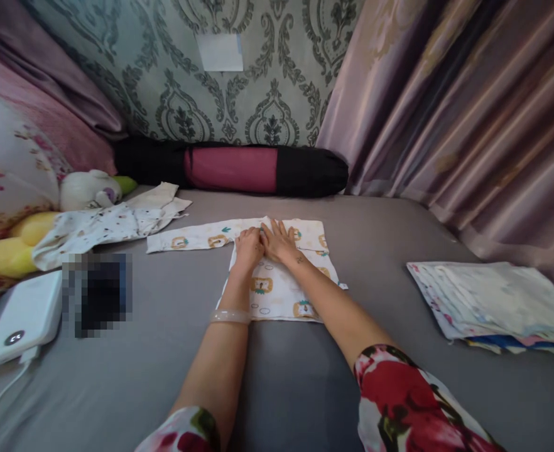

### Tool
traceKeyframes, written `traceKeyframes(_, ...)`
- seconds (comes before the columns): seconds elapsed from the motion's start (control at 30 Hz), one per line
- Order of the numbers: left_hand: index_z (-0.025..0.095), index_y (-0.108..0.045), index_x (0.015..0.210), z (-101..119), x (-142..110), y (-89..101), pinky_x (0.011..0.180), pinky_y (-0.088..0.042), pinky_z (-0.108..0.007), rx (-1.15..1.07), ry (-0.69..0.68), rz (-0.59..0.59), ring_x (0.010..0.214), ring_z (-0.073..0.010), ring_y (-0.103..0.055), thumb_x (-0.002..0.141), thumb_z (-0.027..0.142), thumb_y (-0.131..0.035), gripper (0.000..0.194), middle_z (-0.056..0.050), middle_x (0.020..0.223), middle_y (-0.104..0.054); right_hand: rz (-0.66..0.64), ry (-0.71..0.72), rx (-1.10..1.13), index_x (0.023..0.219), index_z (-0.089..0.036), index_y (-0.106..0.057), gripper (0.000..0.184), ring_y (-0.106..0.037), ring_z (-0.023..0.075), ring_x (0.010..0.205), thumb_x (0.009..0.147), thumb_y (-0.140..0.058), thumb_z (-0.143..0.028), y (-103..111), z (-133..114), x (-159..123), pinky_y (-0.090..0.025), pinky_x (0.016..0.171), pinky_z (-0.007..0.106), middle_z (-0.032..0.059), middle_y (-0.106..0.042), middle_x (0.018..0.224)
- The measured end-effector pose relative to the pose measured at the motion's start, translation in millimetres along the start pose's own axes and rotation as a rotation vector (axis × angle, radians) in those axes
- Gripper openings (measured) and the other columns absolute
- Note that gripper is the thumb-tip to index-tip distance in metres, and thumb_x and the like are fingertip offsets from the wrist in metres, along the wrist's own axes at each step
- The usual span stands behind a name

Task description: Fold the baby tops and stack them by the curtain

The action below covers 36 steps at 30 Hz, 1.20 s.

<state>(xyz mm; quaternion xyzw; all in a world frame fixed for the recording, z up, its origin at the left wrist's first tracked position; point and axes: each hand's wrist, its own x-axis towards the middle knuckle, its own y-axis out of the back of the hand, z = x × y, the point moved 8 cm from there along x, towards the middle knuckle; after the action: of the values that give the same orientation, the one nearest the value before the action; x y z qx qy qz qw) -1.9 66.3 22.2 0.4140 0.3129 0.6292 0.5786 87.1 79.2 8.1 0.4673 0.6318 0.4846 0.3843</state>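
A small white long-sleeved shirt (pixel 277 304) with a lion-like print lies on the grey sheet. Its left-hand sleeve reaches out flat to the left, while the fabric on the right is folded inward over the body. My left hand (pixel 250 247) has its fingers curled down on the cloth near the top of the shirt, gripping it there. Right beside it, my right hand (pixel 279 242) presses on the fabric with its fingers spread. The forearms cover part of the shirt's body.
At the right lies a stack of folded cloths (pixel 488 298). To the left are another printed garment (pixel 98 232), a yellow-and-white plush toy (pixel 86 190), a white power bank (pixel 25 317) with a cable, and a pixelated patch. A black-and-pink roll bag (pixel 230 169) lies along the wall.
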Motion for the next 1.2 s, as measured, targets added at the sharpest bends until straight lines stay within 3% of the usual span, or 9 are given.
traceKeyframes(0.4, 0.014, -0.059, 0.123, -9, 7, -1.6, 0.102, -0.041, -0.045, -0.103, -0.005, 0.059, 0.121, -0.0299, -0.056, 0.081, 0.008, -0.045, 0.044, -0.018, 0.128, -0.062, -0.085, -0.056, -0.041, 0.154, -0.029, -0.026, 0.056, -0.008, 0.0322, 0.149, 0.101, -0.017, -0.045, -4, 1, 4, -0.009, 0.115, 0.062, 0.0069, -0.013, 0.164)
traceKeyframes(0.5, 0.013, -0.060, 0.122, -27, 16, 6.9, 0.102, -0.043, -0.042, -0.239, 0.043, 0.155, 0.118, -0.0269, -0.059, 0.078, 0.008, -0.045, 0.047, -0.016, 0.122, -0.065, -0.096, -0.064, -0.049, 0.153, -0.025, -0.030, 0.056, -0.009, 0.0303, 0.149, 0.100, -0.020, -0.042, -2, -5, 7, -0.009, 0.115, 0.062, 0.0090, -0.014, 0.163)
traceKeyframes(0.6, 0.015, -0.063, 0.115, -56, 20, 23.5, 0.098, -0.047, -0.040, -0.416, 0.167, 0.271, 0.110, -0.0246, -0.063, 0.078, 0.010, -0.043, 0.043, -0.014, 0.111, -0.069, -0.048, 0.018, -0.048, 0.152, -0.018, -0.031, 0.056, -0.010, 0.0258, 0.149, 0.099, -0.023, -0.034, 4, -21, 10, -0.008, 0.117, 0.058, 0.0099, -0.016, 0.163)
traceKeyframes(0.73, 0.016, -0.062, 0.108, -95, 10, 46.2, 0.082, -0.054, -0.035, -0.709, 0.349, 0.443, 0.093, -0.0204, -0.068, 0.079, 0.015, -0.041, 0.035, -0.011, 0.102, -0.069, -0.037, 0.088, -0.014, 0.153, -0.016, -0.029, 0.058, -0.013, 0.0234, 0.149, 0.096, -0.025, -0.029, 3, -35, 10, -0.010, 0.119, 0.052, 0.0083, -0.020, 0.162)
traceKeyframes(0.83, 0.017, -0.060, 0.104, -113, 0, 51.6, 0.072, -0.055, -0.030, -0.888, 0.479, 0.531, 0.086, -0.0180, -0.068, 0.077, 0.014, -0.041, 0.033, -0.008, 0.094, -0.069, -0.069, 0.100, 0.004, 0.153, -0.015, -0.028, 0.058, -0.014, 0.0222, 0.149, 0.097, -0.025, -0.031, -4, -35, 9, -0.009, 0.119, 0.050, 0.0077, -0.020, 0.162)
traceKeyframes(0.97, 0.017, -0.058, 0.098, -117, -5, 45.9, 0.068, -0.054, -0.025, -0.985, 0.568, 0.549, 0.080, -0.0152, -0.068, 0.075, 0.012, -0.043, 0.028, -0.006, 0.089, -0.067, -0.055, 0.115, 0.011, 0.154, -0.017, -0.025, 0.060, -0.010, 0.0222, 0.150, 0.100, -0.018, -0.043, -10, -32, 7, -0.004, 0.119, 0.051, 0.0068, -0.016, 0.162)
traceKeyframes(1.2, 0.016, -0.059, 0.096, -117, 4, 36.4, 0.070, -0.053, -0.029, -0.849, 0.472, 0.515, 0.081, -0.0172, -0.066, 0.077, 0.019, -0.044, 0.024, -0.008, 0.090, -0.066, -0.047, 0.118, 0.012, 0.155, -0.024, -0.022, 0.059, -0.010, 0.0228, 0.150, 0.101, -0.015, -0.047, -10, -31, 5, -0.004, 0.119, 0.051, 0.0058, -0.017, 0.163)
